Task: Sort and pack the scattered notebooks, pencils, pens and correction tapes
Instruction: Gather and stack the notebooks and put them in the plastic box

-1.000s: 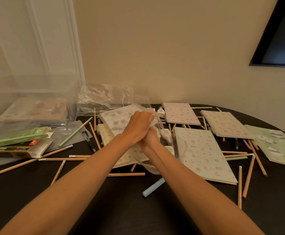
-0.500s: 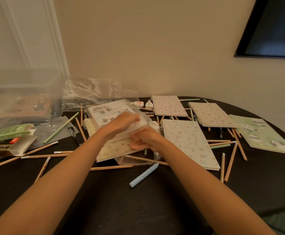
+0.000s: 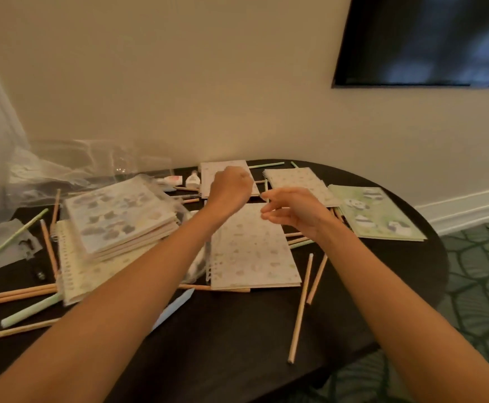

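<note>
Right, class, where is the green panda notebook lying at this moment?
In the head view, the green panda notebook lies flat at the right of the dark table, just right of the right hand, beside a pale spiral notebook.

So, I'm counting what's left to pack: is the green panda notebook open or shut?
Shut: the green panda-print notebook lies flat with its cover up and no pages spread.

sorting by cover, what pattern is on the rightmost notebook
Pandas on green; the notebook shows best in the head view.
</note>
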Motion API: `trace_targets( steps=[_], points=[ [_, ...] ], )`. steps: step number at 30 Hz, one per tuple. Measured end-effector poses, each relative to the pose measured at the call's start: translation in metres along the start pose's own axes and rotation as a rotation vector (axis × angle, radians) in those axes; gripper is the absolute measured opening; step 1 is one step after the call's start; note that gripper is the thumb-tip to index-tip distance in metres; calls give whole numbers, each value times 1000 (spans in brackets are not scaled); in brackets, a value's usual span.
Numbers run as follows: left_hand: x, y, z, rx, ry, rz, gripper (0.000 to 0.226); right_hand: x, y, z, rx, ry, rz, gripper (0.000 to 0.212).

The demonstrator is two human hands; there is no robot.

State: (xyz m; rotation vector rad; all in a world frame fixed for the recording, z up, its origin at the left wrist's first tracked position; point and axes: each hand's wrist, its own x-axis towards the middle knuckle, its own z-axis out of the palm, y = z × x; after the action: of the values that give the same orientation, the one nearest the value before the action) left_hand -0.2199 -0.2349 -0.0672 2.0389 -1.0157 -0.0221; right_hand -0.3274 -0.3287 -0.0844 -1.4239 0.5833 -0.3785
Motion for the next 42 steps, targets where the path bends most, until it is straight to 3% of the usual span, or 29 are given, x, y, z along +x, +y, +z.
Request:
trace_targets(
  steps=[4, 8, 11, 13, 20, 24, 29, 34, 38, 42],
  points=[
    [12, 39, 71, -158, -215, -126, 24, 14, 13, -78, -192, 395, 0, 12],
    [12, 76, 137, -441, -462, -383, 25, 27, 34, -163, -668, 719, -20, 27],
    [15, 95, 169, -555, -540, -502, 33, 32, 44, -218, -867, 821, 127, 40],
    [16, 98, 181, -608, -560, -581, 39, 32, 49, -237, -908, 784, 252, 47],
    [19, 123, 218, -771, -515, -763, 40, 38, 56, -270, -778, 817, 342, 59],
    [12, 127, 228, -778, -492, -711, 35, 36, 60, -268, -711, 835, 329, 50],
    [10, 135, 219, -917, -465, -634, 35, 27, 57, -262, -353, 851, 301, 44],
    [4, 132, 182, -970, -494, -520, 31, 9, 38, -241, 73, 748, 236, 38],
    [3, 110, 127, -1031, -471, -500, 29, -1, 21, -213, 245, 607, 210, 56],
    [3, 79, 61, -978, -489, -475, 26, -4, 3, -163, 448, 343, 203, 20]
  ],
)
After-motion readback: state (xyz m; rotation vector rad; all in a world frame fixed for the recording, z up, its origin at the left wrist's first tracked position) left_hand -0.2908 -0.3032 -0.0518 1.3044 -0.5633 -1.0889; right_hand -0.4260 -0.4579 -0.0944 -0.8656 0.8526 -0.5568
